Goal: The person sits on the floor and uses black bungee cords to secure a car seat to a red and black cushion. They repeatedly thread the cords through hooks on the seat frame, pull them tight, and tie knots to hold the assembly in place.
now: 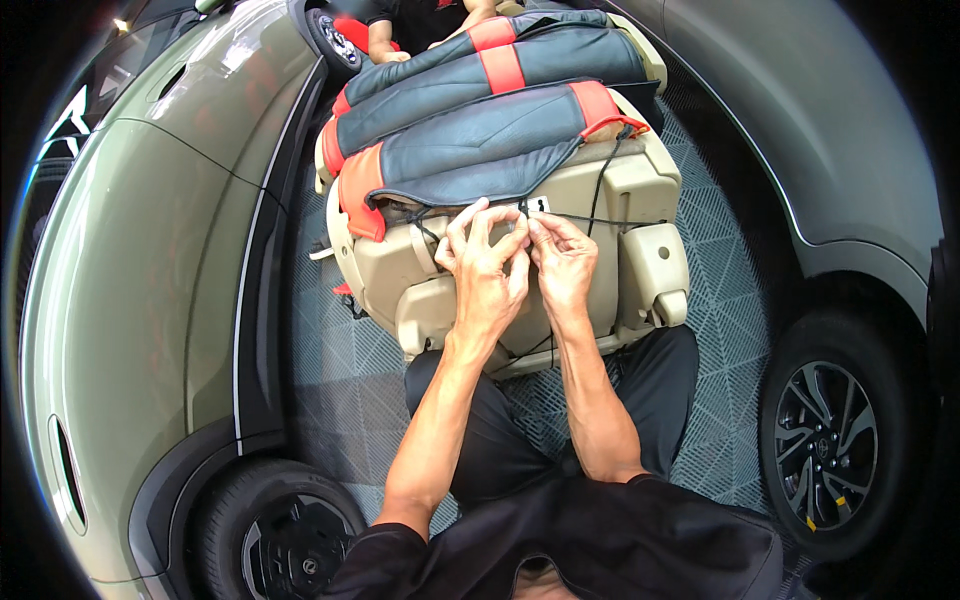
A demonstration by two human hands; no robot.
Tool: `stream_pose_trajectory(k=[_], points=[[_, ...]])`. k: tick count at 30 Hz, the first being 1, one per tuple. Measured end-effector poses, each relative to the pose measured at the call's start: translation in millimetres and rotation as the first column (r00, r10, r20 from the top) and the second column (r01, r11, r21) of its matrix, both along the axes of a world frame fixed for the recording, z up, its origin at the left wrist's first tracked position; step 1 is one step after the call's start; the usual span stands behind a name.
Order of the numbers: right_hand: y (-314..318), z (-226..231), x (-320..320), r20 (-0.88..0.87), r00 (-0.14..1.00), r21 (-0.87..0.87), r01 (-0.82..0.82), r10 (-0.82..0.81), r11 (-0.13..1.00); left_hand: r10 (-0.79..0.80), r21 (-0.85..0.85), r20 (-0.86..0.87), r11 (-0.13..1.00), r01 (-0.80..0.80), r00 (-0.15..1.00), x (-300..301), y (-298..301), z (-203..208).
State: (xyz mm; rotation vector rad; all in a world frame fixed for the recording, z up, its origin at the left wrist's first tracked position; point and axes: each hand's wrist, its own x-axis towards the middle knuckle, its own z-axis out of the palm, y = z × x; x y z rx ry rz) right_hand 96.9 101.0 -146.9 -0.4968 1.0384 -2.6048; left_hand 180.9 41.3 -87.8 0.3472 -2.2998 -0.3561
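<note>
A beige car seat (580, 285) lies in front of me, its plastic back toward me. Over its far part fits a dark blue-grey cover (480, 135) with red-orange bands (360, 178). At the cover's near edge, thin black cord (597, 190) runs across the plastic. My left hand (487, 270) has thumb and forefinger pinched on the cord at the middle of that edge; its other fingers are bent. Right beside it, my right hand (563, 265) pinches the same cord with its fingertips. The fingers partly hide the cord between them.
A pale green car (170, 200) stands close on the left, a grey car (820, 150) with a dark wheel (825, 445) on the right. Beyond the seat, another person's arms (385, 45) rest near a second covered seat part (570, 58). Grey patterned floor tiles (725, 260) lie between.
</note>
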Motion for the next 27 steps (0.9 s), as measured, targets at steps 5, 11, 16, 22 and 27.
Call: stream_pose_trajectory(k=[5, 11, 16, 22, 27], points=[[3, 0, -8, 0.003, 0.999, -0.022, -0.052, 0.052, 0.998, -0.028, -0.036, 0.001, 0.999, 0.028, 1.0, 3, 0, 1], [-8, 2, 2, 0.02, 0.999, -0.01, 0.048, -0.048, 0.999, 0.003, 0.112, -0.133, 0.994, 0.012, 0.991, -4, -1, 13], [-9, 4, 2, -0.01, 0.998, 0.005, 0.056, -0.056, 0.998, 0.008, -0.108, -0.168, 0.994, -0.027, 0.986, -17, -12, 11], [-4, 0, -5, -0.007, 1.0, -0.033, -0.021, 0.021, 0.999, 0.048, -0.139, -0.147, 0.988, -0.069, 0.988, -25, -8, 8], [23, 13, 4, -0.282, 0.954, 0.236, 0.17, -0.1, 0.957, 0.085, -0.124, -0.279, 0.984, -0.124, 0.957, -24, -3, -11]])
